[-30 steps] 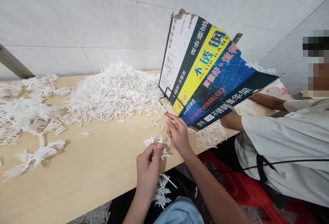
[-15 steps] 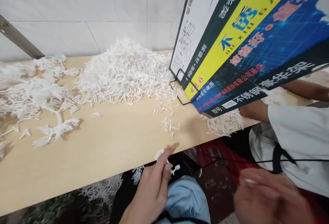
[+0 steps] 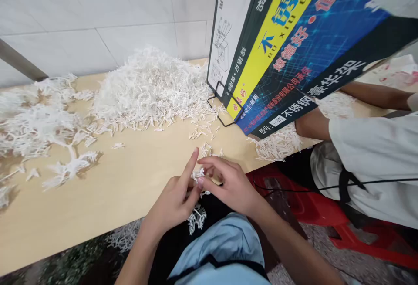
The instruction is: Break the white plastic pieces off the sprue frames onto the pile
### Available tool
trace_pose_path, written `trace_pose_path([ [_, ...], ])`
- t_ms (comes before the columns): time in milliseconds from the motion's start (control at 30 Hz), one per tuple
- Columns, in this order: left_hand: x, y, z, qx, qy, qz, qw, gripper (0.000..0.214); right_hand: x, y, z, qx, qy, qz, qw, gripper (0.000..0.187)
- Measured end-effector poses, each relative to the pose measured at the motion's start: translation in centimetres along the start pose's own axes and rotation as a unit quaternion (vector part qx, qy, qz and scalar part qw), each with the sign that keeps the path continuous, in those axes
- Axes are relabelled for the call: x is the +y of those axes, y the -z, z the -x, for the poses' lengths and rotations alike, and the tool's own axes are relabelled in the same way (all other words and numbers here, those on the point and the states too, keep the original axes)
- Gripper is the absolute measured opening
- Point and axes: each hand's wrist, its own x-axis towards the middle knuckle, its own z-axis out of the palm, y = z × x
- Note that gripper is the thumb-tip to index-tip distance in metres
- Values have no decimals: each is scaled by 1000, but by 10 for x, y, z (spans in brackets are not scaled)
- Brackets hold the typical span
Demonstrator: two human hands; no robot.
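Note:
Over the table's front edge, my left hand (image 3: 174, 200) pinches a small white branched plastic piece (image 3: 197, 173), index finger stretched upward. My right hand (image 3: 230, 182) meets it from the right, thumb and fingers closed on the same piece; its fingertips partly hide it. More white branched plastic (image 3: 197, 218) lies below my hands on the dark cloth of my lap. A few loose white slivers (image 3: 206, 149) rest on the tabletop just beyond my fingers.
A big heap of small white plastic pieces (image 3: 150, 91) lies against the tiled wall. Branched white clusters (image 3: 39, 121) spread at the left of the wooden table (image 3: 107, 193). A tall printed carton (image 3: 261, 65) stands at right; beyond it is a co-worker's sleeve (image 3: 365, 145), near a red stool (image 3: 352, 232).
My right hand has come in from the lower right and now meets my left hand at the white piece. My left hand has shifted up slightly. The view has moved a little.

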Motion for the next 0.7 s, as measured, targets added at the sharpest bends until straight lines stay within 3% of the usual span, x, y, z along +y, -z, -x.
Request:
trace_pose_path([
  [33,0,1,-5,7,-1,-10,1000,80,3,0,-13,-35,-7,-29,999,14],
  [100,-1,1,-14,43,6,-3,999,82,12,-3,-32,-44,-28,-102,993,8],
  [200,-8,-6,-24,109,27,49,992,72,28,-14,-35,34,-67,-203,976,5],
  [300,-14,-12,-30,127,41,36,990,33,40,-21,-27,89,-85,-250,960,12],
  [333,-15,-12,-31,125,42,20,991,33,42,-21,-24,95,-86,-257,958,13],
  [433,-17,-11,-31,125,44,0,991,40,43,-20,-21,82,-81,-250,961,13],
  [567,-18,-10,-29,142,43,31,988,32,44,-19,-21,54,-45,-193,979,19],
  [700,-17,-12,-31,152,52,67,985,32,42,-15,-35,39,2,-123,992,21],
])
